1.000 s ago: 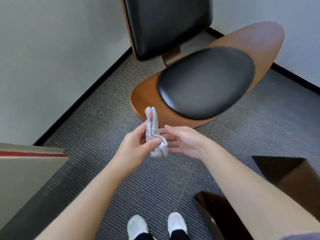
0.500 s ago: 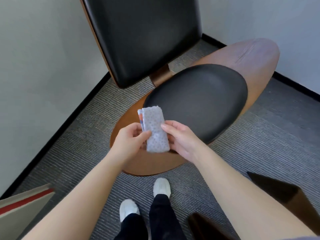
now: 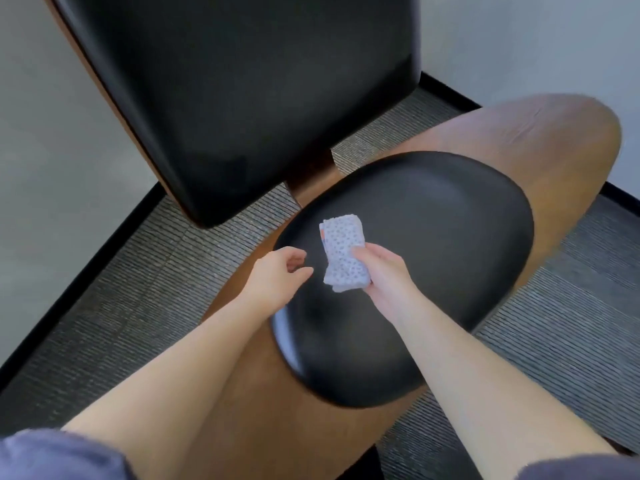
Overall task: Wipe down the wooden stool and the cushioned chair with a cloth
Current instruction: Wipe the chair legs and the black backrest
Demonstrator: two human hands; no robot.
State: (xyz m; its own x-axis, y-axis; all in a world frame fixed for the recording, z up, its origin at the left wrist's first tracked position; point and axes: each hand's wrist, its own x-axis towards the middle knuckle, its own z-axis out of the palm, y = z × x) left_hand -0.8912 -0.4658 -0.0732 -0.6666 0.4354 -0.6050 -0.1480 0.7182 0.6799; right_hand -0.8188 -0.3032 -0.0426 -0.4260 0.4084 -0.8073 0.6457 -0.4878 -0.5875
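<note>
The folded cloth [image 3: 343,252] is gripped in the right hand [image 3: 384,275], thumb laid on top and fingers curled underneath, w/ the upper half of the cloth sticking out past the fingertips. It is held above the black seat cushion [image 3: 433,220] of the cushioned chair [image 3: 277,410]; contact w/ the cushion can't be judged from this angle. The left hand [image 3: 277,277] is held just beside the cloth but apart from it, fingers loosely curled and nothing held (palm turned toward the cloth). Both forearms are extended fwd, bare up to dark sleeves [image 3: 52,455] at the bottom edge.

The cushion is seated on a rounded wooden base [image 3: 536,140], glossy brown. A black padded backrest [image 3: 242,98] is seen upright at top left, joined to the base by a wooden stem. The chair is set in a corner: grey ribbed carpet [image 3: 156,271] underneath, pale walls [image 3: 52,133] on both sides, black baseboard [image 3: 114,233] along the floor line.
</note>
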